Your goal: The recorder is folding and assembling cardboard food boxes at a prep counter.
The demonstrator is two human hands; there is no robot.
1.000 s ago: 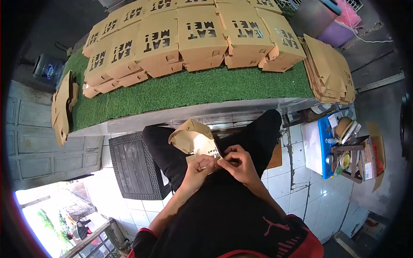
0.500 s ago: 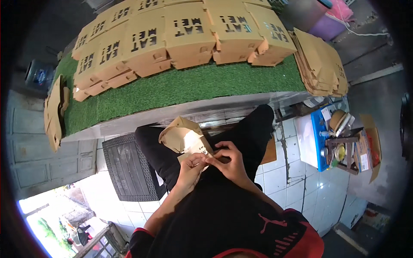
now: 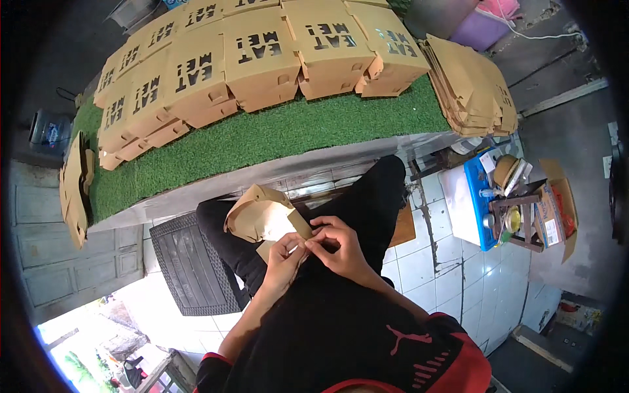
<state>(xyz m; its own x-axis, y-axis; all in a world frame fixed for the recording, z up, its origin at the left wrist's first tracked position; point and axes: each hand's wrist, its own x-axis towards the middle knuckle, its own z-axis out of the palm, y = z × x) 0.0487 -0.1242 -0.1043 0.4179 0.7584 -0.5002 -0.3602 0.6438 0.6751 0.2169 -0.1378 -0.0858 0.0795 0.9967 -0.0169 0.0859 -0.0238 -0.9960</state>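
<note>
A partly folded brown cardboard box rests on my lap, its inside lit brightly. At its near right edge, my left hand is closed, with fingers and thumb pinching the card. Right beside it, my right hand is also closed on the same edge, fingertips almost touching the left ones. The exact fold or tab between the fingertips is hidden. Beyond my knees, several closed brown boxes with dark lettering stand in rows on a table covered with green artificial turf.
Flat cardboard blanks lie stacked at the table's right end, and more card pieces at its left end. A dark woven plastic stool stands left of my legs. To the right are a blue-lidded container and an open carton.
The view has shifted slightly. The box in my lap has tilted, and a side panel near my fingers now stands up where lettering showed before. Both hands still pinch its edge.
</note>
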